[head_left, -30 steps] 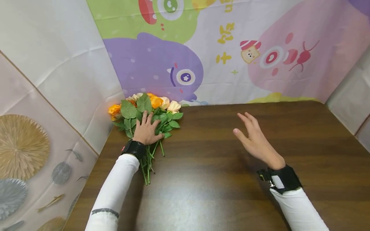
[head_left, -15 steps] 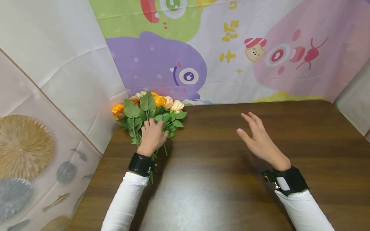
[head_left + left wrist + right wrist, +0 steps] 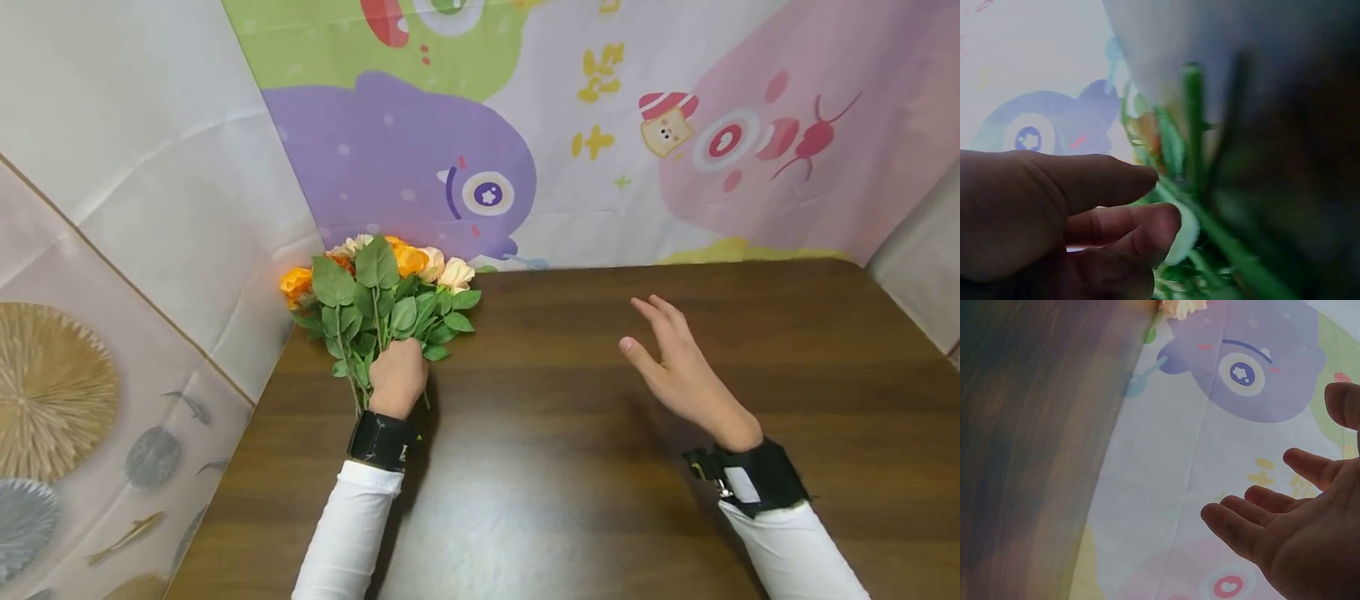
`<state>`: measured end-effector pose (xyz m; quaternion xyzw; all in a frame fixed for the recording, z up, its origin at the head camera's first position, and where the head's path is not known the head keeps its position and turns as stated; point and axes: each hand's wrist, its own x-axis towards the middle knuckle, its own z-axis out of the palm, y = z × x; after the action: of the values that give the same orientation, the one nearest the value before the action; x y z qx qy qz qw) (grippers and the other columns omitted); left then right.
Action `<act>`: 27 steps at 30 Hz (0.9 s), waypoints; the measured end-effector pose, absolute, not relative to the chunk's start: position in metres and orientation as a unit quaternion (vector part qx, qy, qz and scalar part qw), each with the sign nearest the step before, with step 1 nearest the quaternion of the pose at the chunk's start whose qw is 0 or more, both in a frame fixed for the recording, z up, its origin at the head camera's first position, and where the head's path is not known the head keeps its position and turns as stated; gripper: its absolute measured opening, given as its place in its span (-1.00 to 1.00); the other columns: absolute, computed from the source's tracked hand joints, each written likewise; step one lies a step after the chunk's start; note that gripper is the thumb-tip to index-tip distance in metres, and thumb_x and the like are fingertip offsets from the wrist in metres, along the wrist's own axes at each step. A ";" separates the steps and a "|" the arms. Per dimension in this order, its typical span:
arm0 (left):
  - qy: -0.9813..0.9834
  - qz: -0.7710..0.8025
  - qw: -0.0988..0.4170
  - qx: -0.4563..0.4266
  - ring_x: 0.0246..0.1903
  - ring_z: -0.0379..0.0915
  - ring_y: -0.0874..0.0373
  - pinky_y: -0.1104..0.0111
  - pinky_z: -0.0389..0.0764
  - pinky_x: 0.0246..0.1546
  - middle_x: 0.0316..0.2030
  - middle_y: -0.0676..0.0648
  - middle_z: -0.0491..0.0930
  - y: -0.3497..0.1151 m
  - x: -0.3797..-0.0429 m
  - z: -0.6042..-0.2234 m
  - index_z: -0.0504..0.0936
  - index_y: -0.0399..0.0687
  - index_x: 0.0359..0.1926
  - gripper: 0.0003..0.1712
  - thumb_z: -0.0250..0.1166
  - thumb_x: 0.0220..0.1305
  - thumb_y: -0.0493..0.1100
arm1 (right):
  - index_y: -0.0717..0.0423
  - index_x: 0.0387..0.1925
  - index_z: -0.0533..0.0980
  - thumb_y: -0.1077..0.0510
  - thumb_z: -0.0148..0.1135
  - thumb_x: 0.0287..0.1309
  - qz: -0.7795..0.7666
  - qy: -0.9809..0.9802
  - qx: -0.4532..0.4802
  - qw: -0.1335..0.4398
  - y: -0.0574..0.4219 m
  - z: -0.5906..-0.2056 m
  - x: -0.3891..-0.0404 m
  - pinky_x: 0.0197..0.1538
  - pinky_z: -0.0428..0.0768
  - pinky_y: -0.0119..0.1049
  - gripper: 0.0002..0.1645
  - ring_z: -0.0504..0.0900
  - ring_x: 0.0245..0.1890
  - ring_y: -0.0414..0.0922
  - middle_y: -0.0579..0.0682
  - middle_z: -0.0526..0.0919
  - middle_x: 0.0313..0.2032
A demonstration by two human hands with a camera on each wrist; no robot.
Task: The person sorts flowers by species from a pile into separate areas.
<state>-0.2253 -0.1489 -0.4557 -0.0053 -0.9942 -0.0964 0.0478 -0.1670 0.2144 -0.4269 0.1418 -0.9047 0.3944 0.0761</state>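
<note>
A bunch of flowers (image 3: 377,265) lies on the table's far left corner, its orange and cream blooms towards the cloth and its green leaves uppermost. Over the upper stems, my left hand (image 3: 399,375) has its fingers curled, back of the hand up. In the left wrist view the thumb and fingertips pinch at a green stem (image 3: 1229,244), while another stem (image 3: 1194,125) sticks up past them, blurred. Most lower stems are hidden under the hand and wrist. My right hand (image 3: 678,375) hovers over the table's right side with fingers extended and holds nothing.
The brown wooden table (image 3: 540,467) stretches across the front. A cartoon-printed cloth (image 3: 585,208) hangs along its back edge. Pale patterned fabric (image 3: 172,333) borders the left side. Each wrist carries a black strap (image 3: 382,440).
My left hand has slid from lying spread on the leaves down towards the stems, and its fingers have curled in. The right hand stays in nearly the same pose.
</note>
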 end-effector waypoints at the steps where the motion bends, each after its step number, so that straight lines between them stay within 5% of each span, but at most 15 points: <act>1: -0.995 -0.091 0.039 -0.006 -0.71 0.46 -0.06 0.21 0.33 -0.74 -0.68 -0.22 0.49 -0.149 -0.226 -0.457 0.50 -0.21 -0.61 -0.67 0.12 0.34 -0.34 | 0.18 0.51 0.06 -0.04 0.06 0.46 0.394 -0.905 0.142 0.074 0.215 -0.426 -0.167 0.28 0.14 0.39 -0.22 0.02 0.45 0.35 0.32 -0.10 0.50; 5: -0.997 -0.079 0.021 -0.010 -0.72 0.44 -0.05 0.23 0.29 -0.72 -0.71 -0.19 0.45 -0.151 -0.229 -0.460 0.48 -0.18 -0.63 -0.66 0.14 0.34 -0.34 | 0.15 0.51 0.06 -0.06 0.07 0.45 0.393 -0.906 0.140 0.070 0.215 -0.426 -0.167 0.30 0.14 0.37 -0.22 0.01 0.46 0.31 0.28 -0.09 0.51; 14: -0.994 -0.105 -0.026 -0.014 -0.56 0.56 -0.19 0.03 0.55 -0.60 -0.50 -0.32 0.59 -0.158 -0.229 -0.457 0.62 -0.29 -0.44 -0.75 0.08 0.36 -0.37 | 0.15 0.52 0.05 -0.10 0.03 0.47 0.386 -0.909 0.147 0.058 0.213 -0.431 -0.168 0.29 0.15 0.37 -0.22 -0.02 0.47 0.30 0.29 -0.11 0.51; 21: -0.990 -0.128 -0.043 -0.044 -0.58 0.52 -0.09 0.18 0.47 -0.61 -0.53 -0.28 0.54 -0.159 -0.226 -0.450 0.55 -0.28 -0.48 -0.71 0.04 0.40 -0.37 | 0.17 0.52 0.04 -0.13 -0.01 0.48 0.381 -0.911 0.148 0.045 0.210 -0.432 -0.166 0.28 0.17 0.38 -0.20 0.00 0.46 0.31 0.28 -0.12 0.52; 27: -0.987 -0.143 -0.037 -0.062 -0.46 0.56 -0.18 0.13 0.52 -0.53 -0.46 -0.30 0.52 -0.159 -0.222 -0.445 0.53 -0.35 -0.22 -0.80 0.06 0.47 -0.27 | 0.16 0.52 0.03 -0.16 -0.03 0.48 0.378 -0.913 0.147 0.034 0.209 -0.434 -0.165 0.28 0.17 0.38 -0.20 -0.01 0.47 0.31 0.26 -0.15 0.53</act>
<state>-0.2221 -0.1588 -0.4450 -0.0625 -0.9870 -0.1432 -0.0371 -0.1651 0.2095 -0.4336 0.1465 -0.9134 0.3781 0.0343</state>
